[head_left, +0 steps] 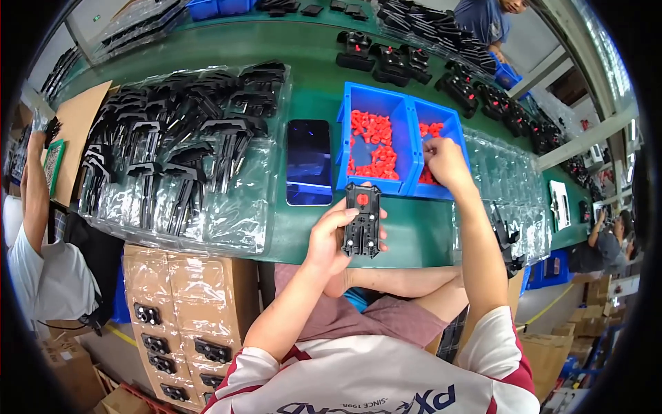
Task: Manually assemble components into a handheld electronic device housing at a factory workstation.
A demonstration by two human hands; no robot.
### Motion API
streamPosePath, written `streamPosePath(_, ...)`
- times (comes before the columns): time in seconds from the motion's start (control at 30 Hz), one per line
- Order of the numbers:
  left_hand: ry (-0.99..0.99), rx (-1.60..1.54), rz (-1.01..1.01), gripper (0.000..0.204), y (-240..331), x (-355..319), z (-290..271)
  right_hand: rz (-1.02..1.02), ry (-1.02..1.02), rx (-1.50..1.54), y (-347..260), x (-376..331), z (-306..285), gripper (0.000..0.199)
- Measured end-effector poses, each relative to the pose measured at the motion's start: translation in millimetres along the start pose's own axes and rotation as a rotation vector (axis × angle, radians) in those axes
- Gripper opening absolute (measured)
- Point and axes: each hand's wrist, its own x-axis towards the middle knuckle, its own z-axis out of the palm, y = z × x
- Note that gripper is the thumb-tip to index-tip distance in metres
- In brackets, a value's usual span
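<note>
The left hand [334,238] holds a flat black plastic part [363,221] upright over the near edge of the green bench [310,69]; its fingers are clamped on the part's left edge, thumb across the front, and fingertips of the same hand show at the right edge. A small red cap [363,199] sits in the top of the part, above the fingers. The right hand [447,162] reaches into the right-hand blue bin [448,127], fingers bent down among the red caps; whether they pinch one I cannot tell. Touching it on the left stands a larger blue bin [365,100], also holding red caps. Just left of the bins a dark phone [308,162] lies flat. Further left, clear plastic bags [234,221] lie spread under rows of black moulded parts [179,138]. Below the bench edge stand brown cardboard boxes [186,290] wrapped in clear film, with small black pieces on their fronts. A brown cardboard sheet [79,131] leans at the far left
</note>
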Motion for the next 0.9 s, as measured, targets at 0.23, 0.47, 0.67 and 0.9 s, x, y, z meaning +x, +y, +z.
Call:
streamPosePath(0.23,-0.012,0.0,0.007,0.051,7.2,0.4,-4.9,-0.207,0.329,0.454,-53.6,-59.2,-12.0,0.012)
streamPosePath(0.47,0.142,0.097,0.031,0.028,2.5,-9.7,10.6,-0.577,0.042,0.521,-75.5,-112.8,41.1,0.019)
streamPosePath(0.67,0.102,0.033,-0.029,0.036,-10.5,-0.3,10.8,-0.692,0.182,0.299,-51.2,-114.8,43.7,0.021)
streamPosePath(0.9,0.154,-0.004,0.046,0.04,8.7,-8.5,10.9,-0.982,0.166,0.122,-65.9,-103.6,35.4,0.024)
